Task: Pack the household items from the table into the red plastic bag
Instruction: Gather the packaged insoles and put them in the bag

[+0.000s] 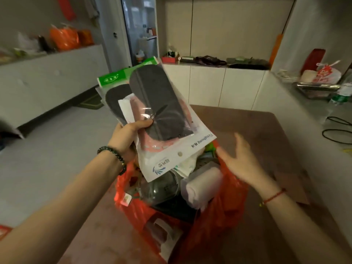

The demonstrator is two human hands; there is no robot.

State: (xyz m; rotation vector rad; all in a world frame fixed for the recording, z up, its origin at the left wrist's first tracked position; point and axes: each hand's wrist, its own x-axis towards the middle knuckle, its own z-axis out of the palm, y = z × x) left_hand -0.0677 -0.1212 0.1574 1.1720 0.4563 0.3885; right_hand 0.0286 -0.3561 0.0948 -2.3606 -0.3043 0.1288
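Note:
The red plastic bag stands open on the brown table, filled with several items, among them a clear plastic dome container and a pale rolled cloth. My left hand grips a stack of flat clear packets of dark insoles, one with a green header, tilted above the bag's mouth. My right hand hovers with fingers spread at the bag's right rim, holding nothing.
White low cabinets run along the left and back walls, carrying orange bags and dark clutter. On the right, a counter holds a metal tray, a white-red bag and black cables. Grey floor lies left of the table.

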